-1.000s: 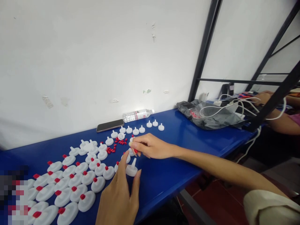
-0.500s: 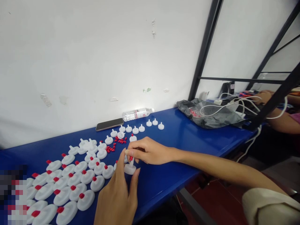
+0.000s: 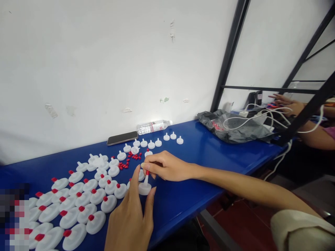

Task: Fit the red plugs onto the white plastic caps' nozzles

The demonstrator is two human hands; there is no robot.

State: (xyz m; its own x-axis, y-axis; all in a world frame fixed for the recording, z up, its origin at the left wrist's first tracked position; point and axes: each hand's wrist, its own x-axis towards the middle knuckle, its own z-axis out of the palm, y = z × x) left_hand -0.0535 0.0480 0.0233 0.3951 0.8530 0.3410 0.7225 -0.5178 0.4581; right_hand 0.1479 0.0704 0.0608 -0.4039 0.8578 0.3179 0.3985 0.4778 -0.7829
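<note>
A white nozzle cap (image 3: pixel 144 188) stands upright between the thumb and fingers of my left hand (image 3: pixel 132 216), its round base gripped at the sides. On its thin spout sits a small red tip (image 3: pixel 147 173), which the fingertips of my right hand (image 3: pixel 167 167) pinch from above. Left of my hands, many white caps with red tips (image 3: pixel 96 223) lie tilted close together. Loose red tips (image 3: pixel 124 165) are scattered just beyond my hands. Bare white caps (image 3: pixel 158 142) stand in a line farther back.
A phone (image 3: pixel 122 138) and a clear bottle (image 3: pixel 154 127) lie along the wall on the blue table (image 3: pixel 204 157). At the right are a grey plastic bag (image 3: pixel 235 130), white cables, a black metal frame (image 3: pixel 227 59) and another person's hand (image 3: pixel 288 104).
My right hand has risen slightly, and more of the cap's spout shows below the red tip. The other person's hand at the right has lifted with its fingers spread.
</note>
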